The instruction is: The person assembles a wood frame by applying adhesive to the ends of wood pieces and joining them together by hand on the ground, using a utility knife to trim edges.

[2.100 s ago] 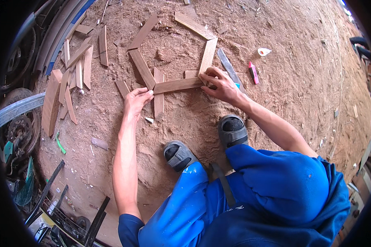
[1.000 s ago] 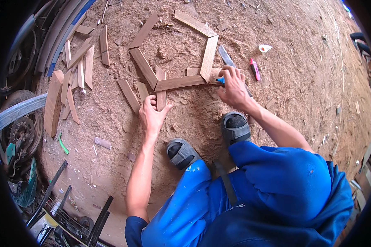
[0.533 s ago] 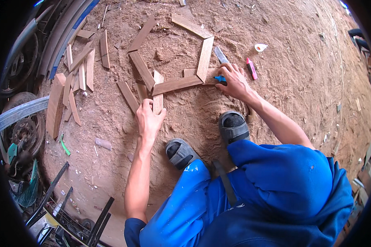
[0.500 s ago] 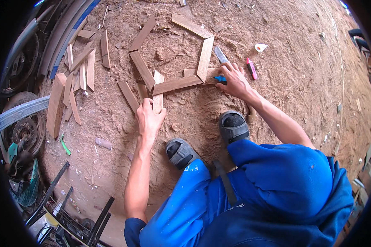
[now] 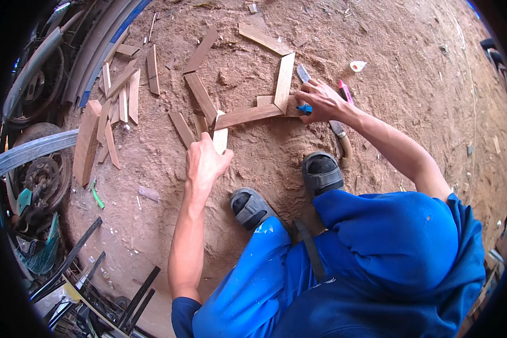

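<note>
My left hand pinches a short pale wood strip, whose far end lies under the corner of a ring of wood strips. At that corner a brown strip meets another brown strip. My right hand is closed around a blue marker and rests by the ring's right corner. There a lighter strip joins the near brown strip, with a short wood piece beneath. The ring's far side has a gap between two more strips.
Loose wood pieces lie at the left, near metal parts and wheels. A wooden-handled blade tool lies under my right forearm. A pink highlighter and a small white bottle lie to the right. My sandalled feet are close by.
The pale strip has slid toward me, and less of it shows past the ring's corner. My left hand has drawn back slightly with it. The whole view has shifted a little.
</note>
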Motion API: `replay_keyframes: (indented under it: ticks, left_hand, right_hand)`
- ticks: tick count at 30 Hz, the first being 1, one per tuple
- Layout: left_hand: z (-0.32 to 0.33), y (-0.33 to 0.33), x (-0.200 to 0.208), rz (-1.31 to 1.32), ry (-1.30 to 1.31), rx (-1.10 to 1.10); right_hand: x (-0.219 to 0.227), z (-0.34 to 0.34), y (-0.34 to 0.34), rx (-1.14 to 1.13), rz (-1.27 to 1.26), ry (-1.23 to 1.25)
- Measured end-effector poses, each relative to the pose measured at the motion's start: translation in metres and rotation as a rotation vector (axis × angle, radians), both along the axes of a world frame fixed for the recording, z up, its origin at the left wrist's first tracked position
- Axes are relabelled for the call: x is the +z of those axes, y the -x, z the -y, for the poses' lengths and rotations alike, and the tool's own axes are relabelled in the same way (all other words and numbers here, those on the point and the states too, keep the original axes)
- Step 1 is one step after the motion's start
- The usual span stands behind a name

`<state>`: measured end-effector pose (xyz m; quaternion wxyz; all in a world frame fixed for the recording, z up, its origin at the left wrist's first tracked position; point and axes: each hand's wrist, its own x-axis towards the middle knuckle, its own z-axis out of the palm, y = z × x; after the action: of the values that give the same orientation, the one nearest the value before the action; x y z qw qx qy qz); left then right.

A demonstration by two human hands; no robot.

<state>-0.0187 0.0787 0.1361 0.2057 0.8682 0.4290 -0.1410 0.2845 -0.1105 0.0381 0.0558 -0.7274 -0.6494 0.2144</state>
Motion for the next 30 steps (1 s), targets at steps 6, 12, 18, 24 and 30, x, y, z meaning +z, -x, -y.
replay_keyframes:
  ticks: [6,12,18,24,30]
  left_hand:
    - [0.0,-0.006,0.041,-0.106,0.087,0.022]
    - [0.003,0.095,0.043,0.015,0.288,-0.034]
    - [0.056,0.236,-0.046,0.476,-0.029,0.366]
    - [0.142,0.32,-0.125,0.486,-0.535,0.675]
    - [0.148,0.194,-0.124,0.42,-0.288,0.623]
  right_hand:
    - [-0.008,0.005,-0.005,-0.014,0.056,-0.094]
    - [-0.017,0.029,0.027,-0.118,0.053,-0.134]
    - [-0.008,0.085,0.068,-0.266,-0.23,-0.463]
    - [-0.013,0.099,0.071,-0.281,-0.262,-0.436]
    - [0.003,0.094,0.029,-0.39,-0.149,-0.323]
